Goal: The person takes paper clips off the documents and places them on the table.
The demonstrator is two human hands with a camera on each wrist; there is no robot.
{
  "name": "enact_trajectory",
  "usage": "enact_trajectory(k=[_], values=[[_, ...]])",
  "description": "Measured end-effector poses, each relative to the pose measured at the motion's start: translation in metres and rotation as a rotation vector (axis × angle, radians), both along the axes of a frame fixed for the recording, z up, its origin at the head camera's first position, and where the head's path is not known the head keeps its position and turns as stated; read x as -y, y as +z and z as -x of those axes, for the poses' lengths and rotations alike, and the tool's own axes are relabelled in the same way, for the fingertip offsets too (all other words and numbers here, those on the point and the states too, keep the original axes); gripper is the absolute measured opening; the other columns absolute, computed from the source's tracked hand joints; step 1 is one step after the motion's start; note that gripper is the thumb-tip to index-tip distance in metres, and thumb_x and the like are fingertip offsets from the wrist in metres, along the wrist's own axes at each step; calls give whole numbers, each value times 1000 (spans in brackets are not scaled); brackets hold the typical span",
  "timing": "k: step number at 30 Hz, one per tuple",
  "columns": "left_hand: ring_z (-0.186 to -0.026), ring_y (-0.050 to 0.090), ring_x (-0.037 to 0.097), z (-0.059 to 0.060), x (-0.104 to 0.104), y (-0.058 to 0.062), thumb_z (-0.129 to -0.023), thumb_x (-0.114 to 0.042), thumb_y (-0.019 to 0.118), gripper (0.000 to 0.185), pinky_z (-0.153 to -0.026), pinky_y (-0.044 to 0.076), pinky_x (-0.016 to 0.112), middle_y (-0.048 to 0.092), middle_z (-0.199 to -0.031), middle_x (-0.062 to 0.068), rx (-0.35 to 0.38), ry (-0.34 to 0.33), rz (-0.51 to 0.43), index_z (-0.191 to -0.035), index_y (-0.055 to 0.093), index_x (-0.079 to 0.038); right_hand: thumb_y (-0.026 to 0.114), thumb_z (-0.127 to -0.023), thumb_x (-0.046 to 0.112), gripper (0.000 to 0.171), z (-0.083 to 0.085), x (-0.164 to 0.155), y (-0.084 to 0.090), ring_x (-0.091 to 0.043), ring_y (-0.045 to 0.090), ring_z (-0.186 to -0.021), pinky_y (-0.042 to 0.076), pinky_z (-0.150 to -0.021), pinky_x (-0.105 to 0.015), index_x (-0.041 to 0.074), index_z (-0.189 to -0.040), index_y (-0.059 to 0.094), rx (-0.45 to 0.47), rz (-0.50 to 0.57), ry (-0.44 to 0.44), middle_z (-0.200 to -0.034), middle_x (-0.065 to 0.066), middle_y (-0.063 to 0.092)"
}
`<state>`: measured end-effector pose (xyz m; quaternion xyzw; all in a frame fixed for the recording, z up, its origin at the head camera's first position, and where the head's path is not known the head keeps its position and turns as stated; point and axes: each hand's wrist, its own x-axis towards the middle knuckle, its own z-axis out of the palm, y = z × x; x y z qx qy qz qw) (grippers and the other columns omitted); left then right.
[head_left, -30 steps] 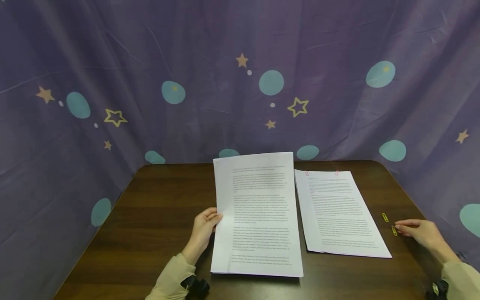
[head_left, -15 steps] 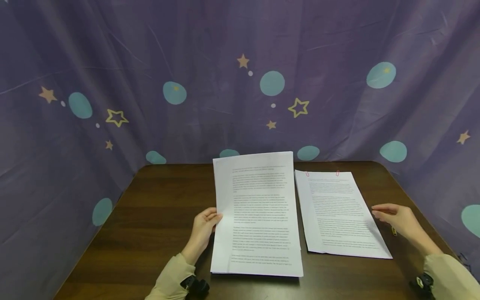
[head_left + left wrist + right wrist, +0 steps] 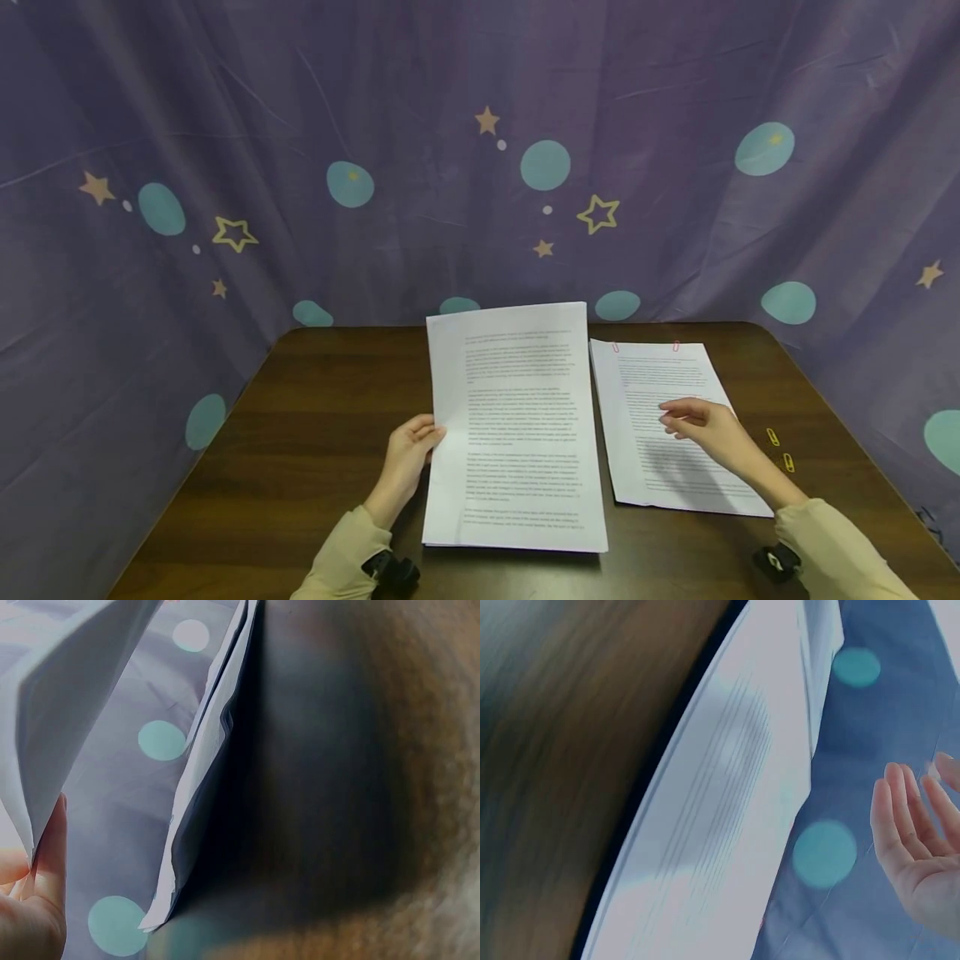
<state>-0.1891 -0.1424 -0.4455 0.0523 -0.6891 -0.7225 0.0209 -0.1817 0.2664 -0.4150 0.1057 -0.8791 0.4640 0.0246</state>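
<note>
Left hand [image 3: 408, 454] grips tilted paper stack [image 3: 517, 425] at left edge, propping it upright. Right hand [image 3: 708, 429] — fingers relaxed, empty — above clipped sheets [image 3: 660, 375] right of stack.

printed sheets [image 3: 513, 425] (left edge lifted), tabletop centre

Printed lines on both paper stacks [image 3: 517, 433], none legible
</note>
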Motion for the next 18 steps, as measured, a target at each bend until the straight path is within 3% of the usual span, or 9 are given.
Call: enact_trajectory(k=[8, 14, 18], values=[[-55, 52, 3, 0, 0, -3, -81, 6, 56, 17, -45, 39, 16, 63, -71, -4, -21, -1, 6, -95, 53, 14, 61, -83, 13, 37, -3, 39, -1, -12, 63, -73, 52, -61, -28, -10, -111, 53, 54, 166, 108, -92, -22, 62], [-54, 52, 3, 0, 0, -3, -80, 6, 56, 18, -45, 38, 17, 63, -71, -3, -8, 2, 0, -96, 53, 14, 58, -86, 12, 45, -9, 60, 3, -25, 63, -80, 52, -63, -28, -13, -121, 43, 129, 246, 210, -101, -29, 58], [-54, 53, 4, 1, -1, -3, -80, 7, 56, 18, -45, 39, 17, 63, -71, -2, 4, 11, -10, -97, 53, 14, 58, -85, 12, 50, -11, 71, 3, -32, 62, -83, 52, -64, -30, -14, -124, 39, 177, 281, 233, -103, -31, 56]])
